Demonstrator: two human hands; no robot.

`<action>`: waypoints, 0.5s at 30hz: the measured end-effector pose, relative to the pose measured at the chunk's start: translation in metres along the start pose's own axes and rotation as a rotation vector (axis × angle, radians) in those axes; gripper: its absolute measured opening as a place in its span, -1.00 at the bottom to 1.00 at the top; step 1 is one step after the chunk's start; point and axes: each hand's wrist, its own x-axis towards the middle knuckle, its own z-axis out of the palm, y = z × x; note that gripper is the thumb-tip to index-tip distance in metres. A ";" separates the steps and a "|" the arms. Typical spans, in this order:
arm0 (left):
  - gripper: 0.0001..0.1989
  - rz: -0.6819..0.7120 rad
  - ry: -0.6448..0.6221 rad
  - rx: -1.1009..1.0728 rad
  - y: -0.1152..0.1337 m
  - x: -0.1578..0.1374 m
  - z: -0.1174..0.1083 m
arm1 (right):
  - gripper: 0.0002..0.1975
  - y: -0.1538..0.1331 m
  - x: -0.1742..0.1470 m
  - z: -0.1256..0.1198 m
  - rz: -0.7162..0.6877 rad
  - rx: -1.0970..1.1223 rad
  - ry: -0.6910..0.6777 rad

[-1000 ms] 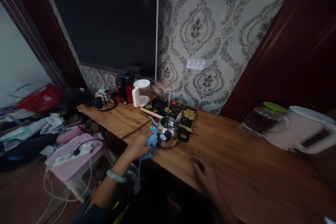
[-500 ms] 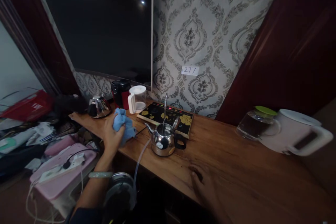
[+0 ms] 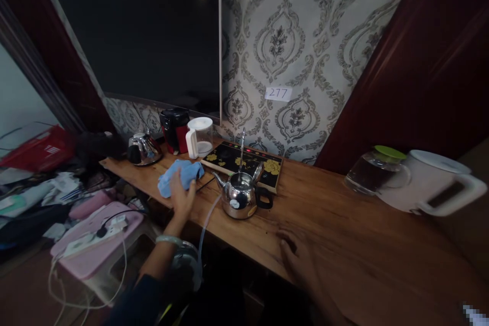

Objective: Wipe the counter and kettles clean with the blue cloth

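Observation:
My left hand (image 3: 182,194) presses on a crumpled blue cloth (image 3: 170,179) lying on the wooden tabletop; its fingers are partly sunk in the folds. Right of it stands a shiny metal kettle (image 3: 237,202) with a black handle, its lid tipped up. A thin metal spout (image 3: 242,145) points down over the kettle's mouth. My right hand (image 3: 300,252) rests at the table's front edge, loosely curled with thumb and fingers apart, holding nothing.
Behind the kettle lies a black hotplate with gold flowers (image 3: 271,167). A clear jug (image 3: 204,148), a red-black appliance (image 3: 175,130) and a second metal kettle (image 3: 144,150) stand left. A glass pot (image 3: 369,175) and white pitcher (image 3: 416,191) stand right. A clear hose (image 3: 202,239) hangs down in front.
My left hand has moved right and set the bunched blue cloth down, now spread wider on the tabletop. My right hand has hardly moved. The view has tilted slightly.

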 end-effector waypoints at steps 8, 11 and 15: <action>-0.55 -0.092 -0.311 -0.204 0.012 -0.051 0.021 | -0.67 0.004 -0.001 -0.001 -0.022 -0.005 -0.002; -0.53 -0.110 -0.340 -0.214 0.008 -0.045 0.019 | -0.70 0.007 -0.002 0.003 0.009 0.030 0.007; -0.49 -0.135 -0.347 -0.211 0.005 -0.043 0.020 | -0.56 0.003 0.005 0.017 0.131 0.218 0.061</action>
